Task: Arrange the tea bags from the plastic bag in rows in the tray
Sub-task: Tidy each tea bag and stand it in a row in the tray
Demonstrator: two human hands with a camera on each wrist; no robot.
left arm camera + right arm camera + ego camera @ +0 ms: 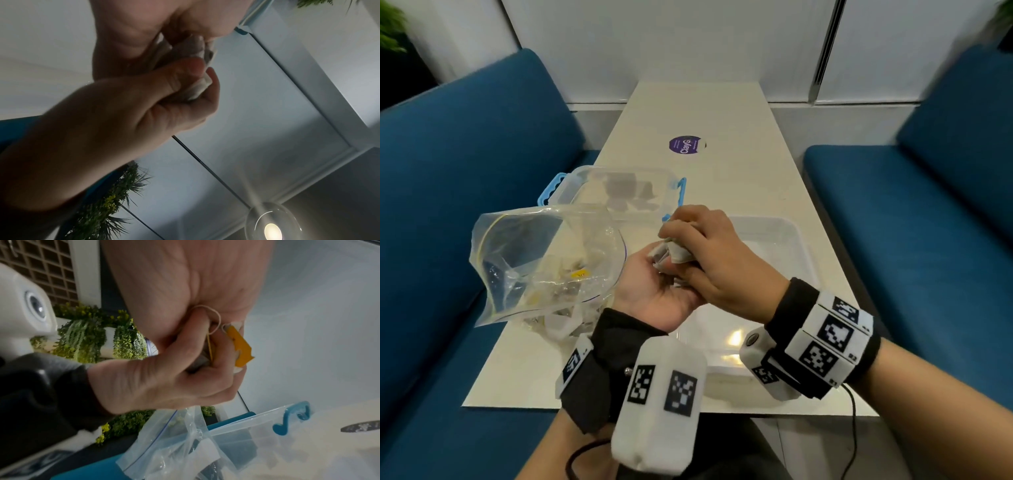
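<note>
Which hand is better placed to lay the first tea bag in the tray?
Right hand: it pinches tea bags and hovers over the tray; the left hand cups them beside the plastic bag.

I'm in a café-style booth: blue benches [465, 164] flanking a narrow white table [739, 164], paneled wall [688, 41] beyond my grip.

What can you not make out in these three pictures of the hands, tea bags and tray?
- Number of tea bags held: head view, both hands' fingers cover them.
- Tray floor near the person: head view, the right hand and wrist cameras hide it.
- Plastic bag contents: head view, creased, glaring film blurs them.
</note>
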